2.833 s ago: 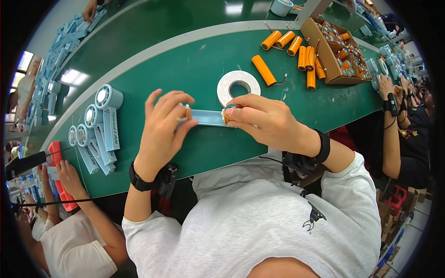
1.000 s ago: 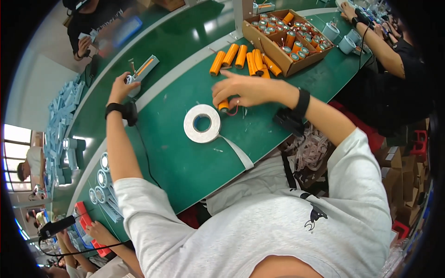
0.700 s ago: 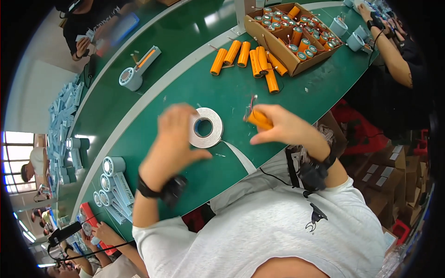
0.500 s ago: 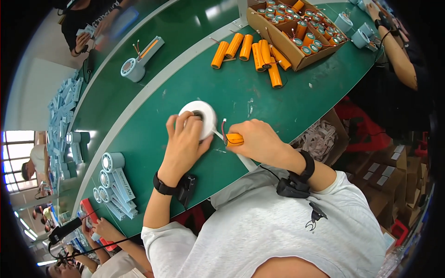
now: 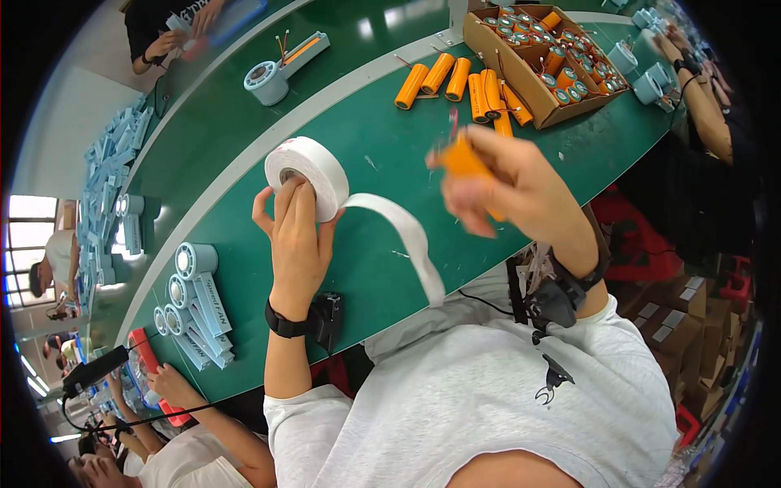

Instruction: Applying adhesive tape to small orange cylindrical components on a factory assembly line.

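Observation:
My left hand [image 5: 294, 236] grips a roll of white tape [image 5: 329, 175], its fingers pushed into the core and the thumb along the rim. A loose strip of tape [image 5: 407, 232] curls from the roll toward the table's near edge. To the right, my right hand [image 5: 517, 183] is closed round an orange battery cell [image 5: 468, 159] with a thin dark red lead. That hand and cell are smeared by motion. Several other orange cells [image 5: 439, 75] lie at the far side of the green table.
A cardboard box [image 5: 537, 110] full of orange cells stands at the far right. Light blue fan bodies [image 5: 203, 297] lie in a row at the left; another fan body [image 5: 268, 81] lies beyond the metal rail [image 5: 281, 130]. Co-workers' hands [image 5: 175, 386] are at the left and far edges.
My right hand has lifted the battery cell up and away to the right. My left hand has raised and tilted the tape roll, moving it left; a longer strip now hangs off it.

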Demonstrator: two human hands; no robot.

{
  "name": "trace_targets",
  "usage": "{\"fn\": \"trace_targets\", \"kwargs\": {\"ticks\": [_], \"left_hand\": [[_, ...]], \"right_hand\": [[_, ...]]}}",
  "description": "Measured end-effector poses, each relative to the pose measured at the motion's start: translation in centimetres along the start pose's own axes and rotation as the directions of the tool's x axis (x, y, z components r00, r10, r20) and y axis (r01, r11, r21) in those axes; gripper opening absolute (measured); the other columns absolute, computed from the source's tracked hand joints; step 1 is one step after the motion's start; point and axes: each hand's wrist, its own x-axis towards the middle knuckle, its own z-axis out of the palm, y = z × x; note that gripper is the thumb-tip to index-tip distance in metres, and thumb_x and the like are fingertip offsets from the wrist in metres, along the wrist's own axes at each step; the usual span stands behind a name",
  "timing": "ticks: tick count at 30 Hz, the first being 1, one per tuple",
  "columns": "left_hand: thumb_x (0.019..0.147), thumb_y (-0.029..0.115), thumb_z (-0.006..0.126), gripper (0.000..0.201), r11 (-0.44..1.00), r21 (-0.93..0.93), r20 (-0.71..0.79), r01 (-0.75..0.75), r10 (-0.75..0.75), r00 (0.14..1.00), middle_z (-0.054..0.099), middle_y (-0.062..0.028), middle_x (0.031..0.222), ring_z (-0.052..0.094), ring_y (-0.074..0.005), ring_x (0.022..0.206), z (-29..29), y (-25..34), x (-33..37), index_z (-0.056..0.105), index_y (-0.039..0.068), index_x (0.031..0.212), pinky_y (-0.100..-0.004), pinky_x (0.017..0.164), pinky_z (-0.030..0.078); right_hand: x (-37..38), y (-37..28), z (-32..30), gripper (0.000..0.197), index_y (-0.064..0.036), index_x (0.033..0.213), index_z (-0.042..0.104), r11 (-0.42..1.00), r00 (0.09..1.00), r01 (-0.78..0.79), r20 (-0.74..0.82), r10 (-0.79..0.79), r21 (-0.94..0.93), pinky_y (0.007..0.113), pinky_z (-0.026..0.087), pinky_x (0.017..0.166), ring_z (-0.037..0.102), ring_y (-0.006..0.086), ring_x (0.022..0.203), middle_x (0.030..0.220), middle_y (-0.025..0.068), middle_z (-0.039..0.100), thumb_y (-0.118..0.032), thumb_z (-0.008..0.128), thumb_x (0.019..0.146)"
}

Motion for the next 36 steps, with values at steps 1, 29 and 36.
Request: {"fn": "trace_targets", "kwargs": {"ticks": [1, 29, 36], "left_hand": [[0.074, 0.007, 0.065, 0.039, 1.0, -0.002, -0.002, 0.002, -0.002, 1.0, 0.055, -0.0118, 0.106, 0.048, -0.0238, 0.109, -0.1, 0.2, 0.0, 0.049, -0.002, 0.108, -0.0464, 0.096, 0.023], [0.067, 0.013, 0.074, 0.042, 0.96, -0.159, 0.027, -0.231, 0.238, 0.971, 0.06, -0.0064, 0.092, 0.055, -0.0204, 0.091, -0.9, 2.4, 0.9, 0.057, 0.002, 0.103, -0.0368, 0.086, 0.034], [0.068, 0.015, 0.072, 0.043, 0.912, -0.401, 0.377, 0.083, 0.082, 0.922, 0.052, -0.0118, 0.121, 0.044, -0.029, 0.113, -0.7, 1.0, -1.2, 0.056, 0.003, 0.106, -0.04, 0.098, 0.032]], "right_hand": [[0.6, 0.3, 0.2, 0.024, 0.0028, 0.104, 0.056, 0.982, 0.991, 0.038, -0.13, -0.014, 0.186, 0.02, 0.043, 0.063, 0.055, 0.0099, 0.067, 0.082, 0.0038, 0.063, -0.016, 0.055, 0.088], [8.4, 2.2, 1.3, 0.031, 0.0085, 0.112, 0.044, 0.368, 0.595, 0.76, -0.801, -0.066, 0.535, 0.049, 0.03, 0.106, 0.04, 0.0389, 0.122, 0.127, 0.0278, 0.041, -0.017, 0.038, 0.095], [6.6, 1.3, -3.4, 0.035, 0.0034, 0.12, 0.044, 0.524, 0.637, 0.737, -0.696, -0.331, 0.426, 0.041, 0.031, 0.105, 0.042, 0.0307, 0.121, 0.13, 0.0203, 0.042, -0.016, 0.05, 0.091]]}}
